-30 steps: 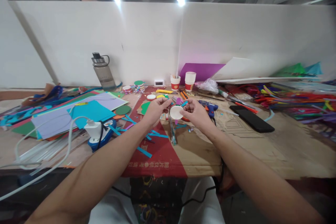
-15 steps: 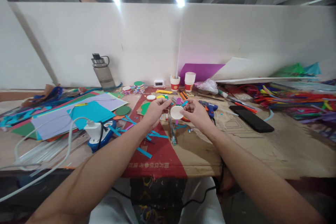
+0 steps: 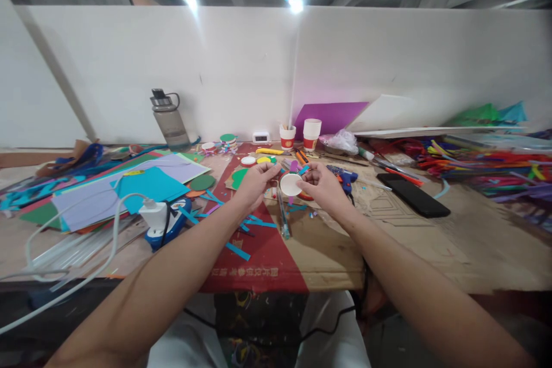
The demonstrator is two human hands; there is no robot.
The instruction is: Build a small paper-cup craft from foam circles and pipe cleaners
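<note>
Both my hands are raised over the middle of the table and meet at a small white paper cup [image 3: 290,184], whose round white bottom faces me. My right hand [image 3: 324,186] grips the cup from the right. My left hand [image 3: 255,183] pinches at the cup's upper left edge, where small coloured paper strips [image 3: 297,168] in pink and blue stick out. A pen-like stick [image 3: 282,215] lies on the cardboard just below the cup.
A brown and red cardboard sheet [image 3: 328,247] covers the table. Coloured paper sheets [image 3: 129,187] and a white charger with cable [image 3: 152,214] lie left. A water bottle [image 3: 169,119], paper cups [image 3: 311,134], a blue glue gun [image 3: 345,176], a black phone [image 3: 413,195] and pipe cleaners [image 3: 483,164] stand behind and right.
Almost nothing differs. The hands and the cup have stayed at the same place, with only slight finger movement at the cup's edge.
</note>
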